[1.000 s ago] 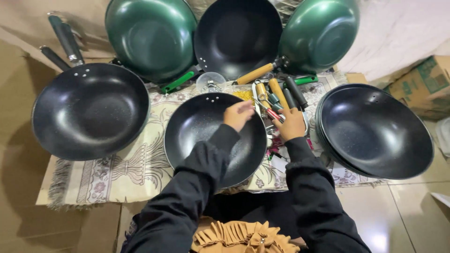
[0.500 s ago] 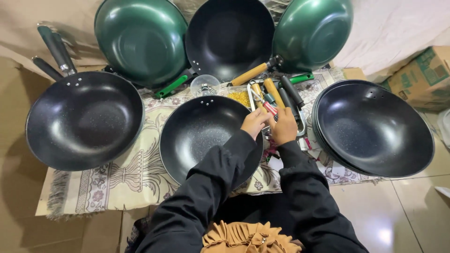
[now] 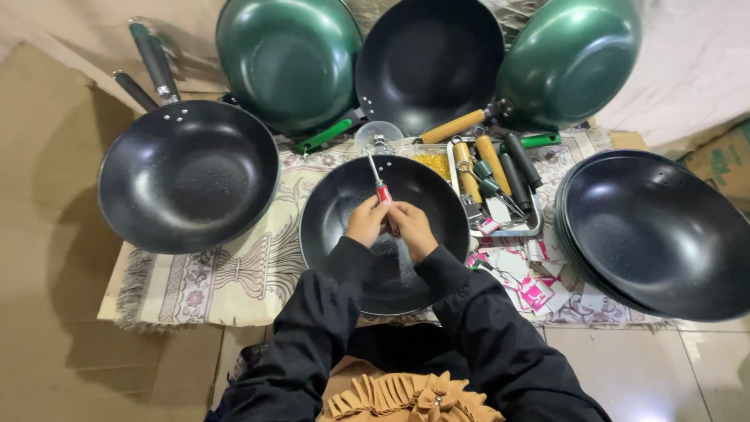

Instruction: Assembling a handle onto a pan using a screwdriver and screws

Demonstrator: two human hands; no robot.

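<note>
Two hands close on a red-handled screwdriver (image 3: 380, 186) above a black wok (image 3: 387, 234).

The left hand (image 3: 366, 221) and the right hand (image 3: 412, 229) meet over the wok's middle, fingers wrapped together round the screwdriver's handle; its blade points up toward the wok's far rim; right of the wok sits a metal tray (image 3: 533, 227) of wooden handles (image 3: 479, 160); left of it lies another black wok (image 3: 188, 176) on the patterned cloth (image 3: 226, 273); a stack of black woks (image 3: 664, 234) lies further right.

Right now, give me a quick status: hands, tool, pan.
Both hands, left and right, together on a red-handled screwdriver, tip up. Black pan right beneath. Nothing between hands and pan.
</note>
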